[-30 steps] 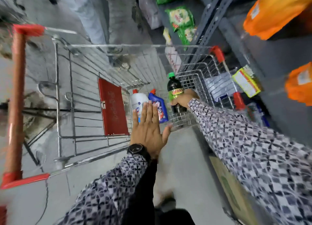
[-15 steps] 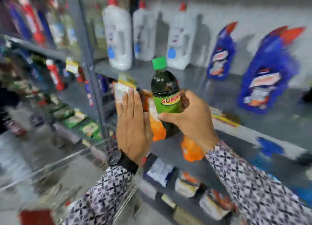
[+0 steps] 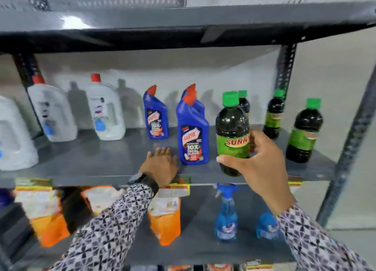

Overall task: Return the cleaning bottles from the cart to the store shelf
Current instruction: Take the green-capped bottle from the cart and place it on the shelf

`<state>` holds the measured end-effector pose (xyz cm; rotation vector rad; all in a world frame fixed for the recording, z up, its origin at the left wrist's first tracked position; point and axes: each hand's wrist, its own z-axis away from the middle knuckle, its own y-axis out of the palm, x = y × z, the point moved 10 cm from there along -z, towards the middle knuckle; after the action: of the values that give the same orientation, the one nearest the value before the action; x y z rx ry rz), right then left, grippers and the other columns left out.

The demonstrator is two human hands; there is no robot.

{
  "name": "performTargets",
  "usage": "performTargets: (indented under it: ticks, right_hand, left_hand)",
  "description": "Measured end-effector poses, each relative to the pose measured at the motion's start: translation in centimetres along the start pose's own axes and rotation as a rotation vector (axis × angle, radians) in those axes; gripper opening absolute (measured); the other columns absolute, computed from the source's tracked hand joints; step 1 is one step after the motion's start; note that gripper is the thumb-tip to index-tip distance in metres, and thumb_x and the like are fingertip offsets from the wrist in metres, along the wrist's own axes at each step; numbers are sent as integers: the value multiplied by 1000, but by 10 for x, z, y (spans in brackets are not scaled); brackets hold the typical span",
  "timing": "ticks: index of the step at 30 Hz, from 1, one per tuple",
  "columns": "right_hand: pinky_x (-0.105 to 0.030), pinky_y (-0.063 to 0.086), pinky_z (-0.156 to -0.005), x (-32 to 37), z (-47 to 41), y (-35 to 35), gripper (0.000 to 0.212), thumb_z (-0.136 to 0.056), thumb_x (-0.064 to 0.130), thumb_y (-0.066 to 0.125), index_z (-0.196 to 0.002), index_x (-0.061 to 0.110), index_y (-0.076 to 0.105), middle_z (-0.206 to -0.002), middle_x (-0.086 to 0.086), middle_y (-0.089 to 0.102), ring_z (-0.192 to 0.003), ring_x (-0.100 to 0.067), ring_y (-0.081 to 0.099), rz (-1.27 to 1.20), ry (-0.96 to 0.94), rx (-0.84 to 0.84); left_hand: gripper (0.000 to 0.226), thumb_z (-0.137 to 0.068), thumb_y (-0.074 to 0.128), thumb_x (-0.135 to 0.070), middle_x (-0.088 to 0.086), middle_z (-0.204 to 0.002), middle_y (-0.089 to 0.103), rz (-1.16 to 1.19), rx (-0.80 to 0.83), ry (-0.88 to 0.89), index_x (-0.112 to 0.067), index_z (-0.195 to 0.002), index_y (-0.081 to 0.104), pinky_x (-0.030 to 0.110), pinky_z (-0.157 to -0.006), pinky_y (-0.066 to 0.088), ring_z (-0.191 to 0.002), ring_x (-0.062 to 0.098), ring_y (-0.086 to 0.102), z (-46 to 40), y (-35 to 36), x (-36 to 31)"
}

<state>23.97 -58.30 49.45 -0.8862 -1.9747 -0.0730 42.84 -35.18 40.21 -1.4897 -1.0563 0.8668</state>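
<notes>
My right hand (image 3: 256, 165) grips a dark bottle (image 3: 232, 128) with a green cap and green label, upright at the front of the grey store shelf (image 3: 101, 165). Its base is level with the shelf's front edge; whether it touches I cannot tell. My left hand (image 3: 160, 166) rests flat on the shelf's front edge, fingers apart, holding nothing. A blue bottle (image 3: 192, 132) with a red cap stands between the two hands. Three more dark green-capped bottles (image 3: 304, 132) stand to the right and behind. The cart is out of view.
White jugs with red caps (image 3: 105, 112) line the left of the shelf, and a second blue bottle (image 3: 155, 116) stands further back. Below are orange pouches (image 3: 164, 220) and blue spray bottles (image 3: 225, 215). A shelf board (image 3: 183, 26) runs overhead, and an upright post (image 3: 350, 148) stands at right.
My view swung from the cart up to the shelf. My right hand lifted the dark bottle out of the cart and carried it to the shelf. My left hand came down onto the shelf edge.
</notes>
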Motion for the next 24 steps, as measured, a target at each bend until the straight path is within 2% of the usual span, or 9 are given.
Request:
performTargets:
  ticks: [3, 6, 7, 9, 11, 16, 19, 24]
  right_hand:
    - [-8, 49, -67, -20, 5, -6, 61, -55, 40, 98, -108, 33, 68, -92, 23, 74, -85, 17, 66, 38, 46, -31]
    - [-23, 57, -75, -33, -1, -10, 63, -54, 48, 96, -108, 34, 67, -96, 20, 76, -86, 6, 72, 47, 71, -86]
    - [-28, 60, -78, -37, -8, -11, 64, -55, 52, 95, -110, 33, 67, -98, 18, 77, -88, 3, 73, 55, 74, -114]
    - [-33, 61, -84, -45, -29, -12, 68, -57, 56, 92, -115, 32, 66, -103, 15, 78, -93, -4, 74, 105, 75, -148]
    - [-34, 59, -88, -56, -53, -9, 71, -61, 54, 91, -121, 27, 65, -108, 10, 78, -97, -9, 73, 164, 78, -151]
    - [-34, 56, -88, -91, -93, 4, 68, -65, 43, 94, -118, 15, 63, -112, -3, 78, -102, -22, 74, 196, 138, -94]
    - [-29, 51, -85, -101, -97, 11, 60, -66, 38, 95, -110, 17, 61, -111, -5, 78, -98, -21, 72, 212, 152, -61]
    - [-29, 52, -87, -106, -98, 16, 65, -66, 38, 95, -118, 15, 63, -112, -3, 77, -98, -19, 71, 196, 157, -23]
  left_hand:
    - [79, -91, 3, -42, 13, -166, 32, -101, 22, 51, -9, -152, 41, 58, -121, 26, -155, 32, 28, -1, 11, -2]
    - [85, -88, -4, -42, 15, -166, 32, -84, 15, 56, -8, -150, 43, 59, -120, 28, -155, 33, 30, 0, 10, -2]
    - [85, -89, -5, -43, 15, -166, 32, -67, 2, 49, -8, -149, 43, 58, -121, 28, -155, 32, 30, 1, 8, -3]
    - [71, -100, 5, -42, 12, -168, 30, 29, -5, -6, -9, -154, 37, 53, -125, 23, -157, 28, 27, 5, 4, -1]
    - [61, -106, 16, -38, 9, -170, 25, 97, 3, -32, -10, -159, 29, 48, -129, 17, -159, 24, 23, 7, 2, -2]
    - [61, -108, 18, -39, 6, -172, 20, 151, 46, -57, -12, -162, 24, 44, -131, 10, -161, 21, 17, 10, 0, -4]
    - [60, -108, 18, -40, 5, -172, 19, 154, 39, -51, -13, -162, 23, 43, -131, 10, -161, 20, 16, 11, -2, -7]
    - [60, -107, 18, -39, 6, -172, 21, 168, 46, -74, -13, -161, 24, 44, -131, 12, -160, 21, 19, 13, -4, -6]
